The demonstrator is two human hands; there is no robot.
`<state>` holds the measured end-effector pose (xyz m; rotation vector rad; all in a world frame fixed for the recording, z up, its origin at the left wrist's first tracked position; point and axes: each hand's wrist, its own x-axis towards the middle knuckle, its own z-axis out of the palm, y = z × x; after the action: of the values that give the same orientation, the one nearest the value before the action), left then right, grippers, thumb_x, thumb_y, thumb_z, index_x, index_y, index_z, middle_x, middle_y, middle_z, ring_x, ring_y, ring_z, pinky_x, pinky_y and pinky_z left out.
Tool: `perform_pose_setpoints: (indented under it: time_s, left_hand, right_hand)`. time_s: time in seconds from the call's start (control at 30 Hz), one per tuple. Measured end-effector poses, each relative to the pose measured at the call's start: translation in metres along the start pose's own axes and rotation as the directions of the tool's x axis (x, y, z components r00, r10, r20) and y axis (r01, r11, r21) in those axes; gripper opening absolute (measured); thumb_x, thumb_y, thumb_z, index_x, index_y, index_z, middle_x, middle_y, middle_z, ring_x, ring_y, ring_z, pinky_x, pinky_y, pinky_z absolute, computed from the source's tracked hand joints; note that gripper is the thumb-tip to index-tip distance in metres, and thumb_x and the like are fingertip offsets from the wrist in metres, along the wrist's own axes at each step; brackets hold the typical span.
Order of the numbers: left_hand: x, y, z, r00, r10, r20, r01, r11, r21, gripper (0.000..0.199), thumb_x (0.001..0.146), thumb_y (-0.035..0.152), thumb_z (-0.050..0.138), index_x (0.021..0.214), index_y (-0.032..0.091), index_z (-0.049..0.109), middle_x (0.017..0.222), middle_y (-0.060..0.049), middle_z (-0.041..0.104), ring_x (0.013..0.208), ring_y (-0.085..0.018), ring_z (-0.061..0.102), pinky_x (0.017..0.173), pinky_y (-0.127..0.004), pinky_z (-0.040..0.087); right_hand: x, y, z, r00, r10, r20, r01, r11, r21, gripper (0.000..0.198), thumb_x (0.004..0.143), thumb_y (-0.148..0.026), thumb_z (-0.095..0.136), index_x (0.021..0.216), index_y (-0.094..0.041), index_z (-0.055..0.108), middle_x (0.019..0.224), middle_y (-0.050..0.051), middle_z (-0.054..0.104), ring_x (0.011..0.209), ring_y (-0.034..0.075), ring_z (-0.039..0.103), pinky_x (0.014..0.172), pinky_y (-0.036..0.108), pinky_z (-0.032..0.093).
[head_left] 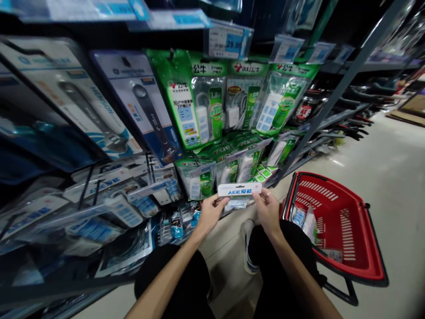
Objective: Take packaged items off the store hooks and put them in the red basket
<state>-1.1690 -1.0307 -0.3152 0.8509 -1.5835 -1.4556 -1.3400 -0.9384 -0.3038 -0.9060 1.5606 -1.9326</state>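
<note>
Between my two hands is a clear plastic package with a white header card (239, 189) printed AIGE in blue. My left hand (212, 212) pinches its left end, thumb in front. The right end is gripped by my right hand (267, 208), which wears a ring on one finger. What lies inside the package is mostly hidden; a pale blue and white piece shows under the card. Just beyond it hang green-labelled power strip packages (203, 180) on the rack. More AIGE packages (109, 184) hang on hooks to the left.
A red shopping basket (335, 190) with a few packaged goods stands on the floor at right. Carded wrenches (151, 115) and green BULL power strip packs (244, 99) hang ahead. A metal shelf post (341, 84) slants at right. Price tags (229, 40) line the shelf above.
</note>
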Motion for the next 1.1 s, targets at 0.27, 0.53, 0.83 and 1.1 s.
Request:
perform_pose_setpoints:
  time_s: [0.27, 0.53, 0.83, 1.1]
  left_hand:
    - [-0.004, 0.005, 0.004, 0.999, -0.045, -0.03, 0.042, 0.996, -0.08, 0.038, 0.077, 0.043, 0.077, 0.099, 0.013, 0.079, 0.08, -0.007, 0.075, 0.07, -0.017, 0.064, 0.066, -0.026, 0.049]
    - [0.0, 0.023, -0.003, 0.999, -0.004, -0.045, 0.008, 0.997, 0.078, 0.04, 0.076, 0.046, 0.077, 0.058, 0.012, 0.067, 0.052, 0.001, 0.054, 0.053, -0.01, 0.043, 0.053, -0.023, 0.031]
    - [0.096, 0.149, 0.03, 0.942, 0.303, -0.145, -0.29, 0.951, 0.103, 0.039, 0.085, 0.049, 0.068, 0.071, 0.013, 0.067, 0.054, 0.003, 0.051, 0.051, -0.01, 0.044, 0.051, -0.021, 0.034]
    - [0.135, 0.155, 0.049, 0.939, 0.304, -0.158, -0.291, 0.951, 0.102, 0.041, 0.084, 0.052, 0.07, 0.076, 0.012, 0.071, 0.056, 0.004, 0.049, 0.048, -0.008, 0.041, 0.047, -0.02, 0.034]
  right_hand:
    - [0.003, 0.008, 0.003, 0.999, 0.018, 0.029, -0.019, 0.999, 0.03, 0.038, 0.088, -0.046, 0.071, 0.112, -0.016, 0.067, 0.111, 0.01, 0.074, 0.102, 0.025, 0.071, 0.093, 0.037, 0.057]
    - [0.012, -0.002, 0.003, 0.999, 0.0, 0.042, -0.003, 0.996, 0.092, 0.037, 0.086, -0.044, 0.073, 0.11, -0.016, 0.067, 0.111, 0.01, 0.074, 0.104, 0.025, 0.07, 0.095, 0.037, 0.055]
    - [0.148, -0.104, 0.032, 0.935, -0.351, -0.055, 0.355, 0.915, 0.193, 0.04, 0.084, -0.042, 0.073, 0.109, -0.011, 0.068, 0.109, 0.011, 0.074, 0.101, 0.022, 0.069, 0.095, 0.035, 0.054]
    - [0.18, -0.106, 0.025, 0.931, -0.347, -0.117, 0.365, 0.902, 0.229, 0.04, 0.085, -0.042, 0.071, 0.111, -0.012, 0.068, 0.11, 0.011, 0.073, 0.1, 0.022, 0.068, 0.093, 0.033, 0.054]
